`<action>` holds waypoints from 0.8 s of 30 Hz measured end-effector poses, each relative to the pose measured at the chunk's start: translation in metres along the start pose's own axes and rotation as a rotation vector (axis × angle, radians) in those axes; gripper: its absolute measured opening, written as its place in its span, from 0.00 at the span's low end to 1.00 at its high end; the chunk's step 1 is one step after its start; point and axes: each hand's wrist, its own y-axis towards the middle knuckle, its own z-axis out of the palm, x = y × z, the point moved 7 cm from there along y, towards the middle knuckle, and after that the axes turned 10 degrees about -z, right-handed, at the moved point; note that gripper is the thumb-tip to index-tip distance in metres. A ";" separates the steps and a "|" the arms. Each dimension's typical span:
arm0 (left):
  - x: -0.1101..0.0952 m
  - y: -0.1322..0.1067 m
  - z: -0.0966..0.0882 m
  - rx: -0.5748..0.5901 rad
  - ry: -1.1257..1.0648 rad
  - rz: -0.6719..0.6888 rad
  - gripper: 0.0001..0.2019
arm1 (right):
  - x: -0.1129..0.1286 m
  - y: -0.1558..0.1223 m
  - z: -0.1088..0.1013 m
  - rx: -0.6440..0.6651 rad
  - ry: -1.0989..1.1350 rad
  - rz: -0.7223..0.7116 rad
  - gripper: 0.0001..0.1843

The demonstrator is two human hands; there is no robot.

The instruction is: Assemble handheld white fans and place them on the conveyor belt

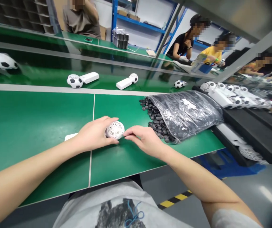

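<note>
Well, the person at the bench has their left hand (93,135) curled round a white lattice ball (115,130), fingers closed over the top and thumb running along the near side, so the ball sits firmly gripped. The right hand (145,141) reaches in from the other side, fingers and thumb drawn into a narrow pinch at the ball's lower edge. From here I can't tell whether those fingertips (127,134) touch the ball or hold anything thin.

A white rectangular piece (70,136) pokes out from behind the left hand, lying on the green workbench (43,126). At 2 o'clock from the hands, just beside the right hand, sits a translucent plastic bag (185,115), with small black pieces (157,123) spilling from its mouth onto the bench. Farther off at 2 o'clock, a black tray (242,118) holds more white lattice balls (235,100).

At 12 o'clock, across a grey divider, soccer-patterned balls (75,81) lie beside white rectangular cases (123,83). A seated co-worker (81,22) is at 11 o'clock.
</note>
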 end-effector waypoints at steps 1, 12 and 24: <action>0.001 0.000 0.000 0.005 -0.007 0.000 0.37 | 0.003 0.001 0.002 -0.022 -0.006 -0.013 0.06; -0.001 -0.002 -0.002 0.011 -0.072 0.030 0.26 | 0.007 0.017 0.020 -0.086 -0.079 -0.041 0.06; -0.004 -0.002 0.000 -0.006 -0.097 0.051 0.27 | 0.000 0.009 0.021 -0.162 0.124 0.030 0.26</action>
